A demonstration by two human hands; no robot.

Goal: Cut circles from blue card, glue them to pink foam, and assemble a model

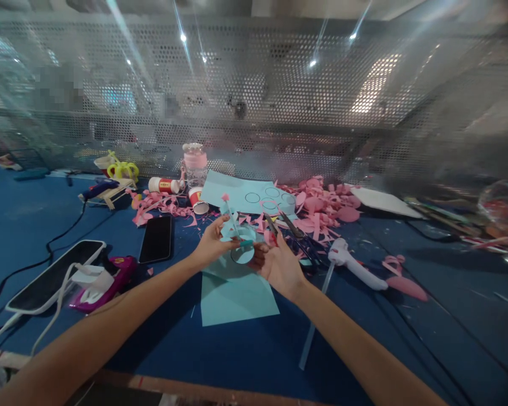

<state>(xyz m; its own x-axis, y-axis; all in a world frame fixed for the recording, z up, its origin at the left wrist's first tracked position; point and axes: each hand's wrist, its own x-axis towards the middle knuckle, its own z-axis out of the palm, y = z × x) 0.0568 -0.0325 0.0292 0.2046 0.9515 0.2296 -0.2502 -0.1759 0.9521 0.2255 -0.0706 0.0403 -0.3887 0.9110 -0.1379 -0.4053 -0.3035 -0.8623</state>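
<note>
My left hand (211, 243) pinches a light blue paper piece (242, 248) with a drawn circle on it, held above the blue table. My right hand (279, 265) grips scissors (275, 228) whose blades meet that paper at its right edge. Below the hands a light blue paper sheet (235, 296) lies flat on the table. A second light blue sheet (245, 194) with several drawn circles lies further back.
A black phone (156, 239) lies to the left, beside a white-cased phone (51, 276) and a pink device (110, 279). Pink paper scraps (322, 206) pile at the back. A white glue gun (353, 262), glue stick (313, 332), jar (195, 163) and perforated metal screen (254, 84) surround the work area.
</note>
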